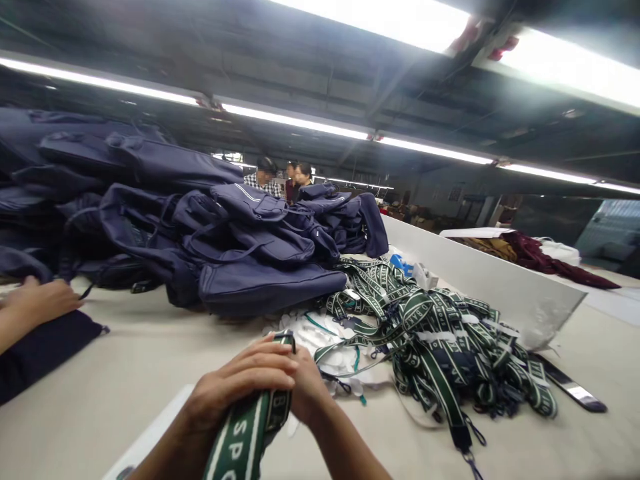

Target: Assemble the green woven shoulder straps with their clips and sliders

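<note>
A green strap (235,433) with white edges and lettering is folded over in front of me. My left hand (245,373) lies across its top, fingers curled over the fold. Pressed against the far side is my right hand (307,387), closed on the strap, its fingertips largely hidden. Just beyond, to the right, lies a tangled pile of similar straps (440,333), some with dark clips and white tags. White paper scraps (325,343) are scattered between the pile and my hands.
Navy bags (260,233) are heaped along the left and back. At far left, another person's hand (45,303) rests on dark fabric (50,350). A white panel (480,280) stands behind the straps; a dark flat strip (570,383) lies at right. People (263,183) are farther back.
</note>
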{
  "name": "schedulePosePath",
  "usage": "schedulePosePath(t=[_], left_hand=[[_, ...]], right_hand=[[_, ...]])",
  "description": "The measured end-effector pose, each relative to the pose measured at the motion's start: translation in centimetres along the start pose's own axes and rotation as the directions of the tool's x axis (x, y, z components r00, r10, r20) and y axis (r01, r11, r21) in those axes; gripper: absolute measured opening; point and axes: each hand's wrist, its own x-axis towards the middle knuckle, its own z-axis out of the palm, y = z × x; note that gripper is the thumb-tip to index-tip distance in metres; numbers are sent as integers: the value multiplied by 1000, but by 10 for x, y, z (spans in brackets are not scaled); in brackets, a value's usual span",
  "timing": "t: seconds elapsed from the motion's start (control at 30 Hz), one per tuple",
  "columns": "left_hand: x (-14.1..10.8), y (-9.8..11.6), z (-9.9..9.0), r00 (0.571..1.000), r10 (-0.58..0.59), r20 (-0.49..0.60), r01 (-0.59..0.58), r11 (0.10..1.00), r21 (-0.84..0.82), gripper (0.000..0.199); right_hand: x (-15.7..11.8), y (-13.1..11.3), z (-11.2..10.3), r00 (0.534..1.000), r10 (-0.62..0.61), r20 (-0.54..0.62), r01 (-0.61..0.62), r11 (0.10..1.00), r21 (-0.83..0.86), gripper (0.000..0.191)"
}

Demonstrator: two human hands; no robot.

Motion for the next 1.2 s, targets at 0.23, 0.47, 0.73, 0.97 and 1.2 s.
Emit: schedulePosePath(t=[0.23,0.47,0.73,0.97,1.2], left_hand=[[-23,-1,8,992,119,-50,-113,988,106,23],[-33,-17,-11,998,-70,-3,70,994,87,20],[-27,-21,-55,972,-214,95,216,976,-5,21],[-30,-28,-57,875,-455,-167,395,868,-301,20],[-14,-35,-7,906,-410,-110,402,912,-87,53]], right_hand=[[27,-54,-4,998,-58,-33,63,985,159,49],[27,-61,-7,995,-94,-11,95,975,200,52],[25,-66,-5,989,-140,52,133,983,125,52],[24,-64,-9,970,-224,98,212,970,117,45],[33,-46,-1,983,-148,-104,167,965,203,50]])
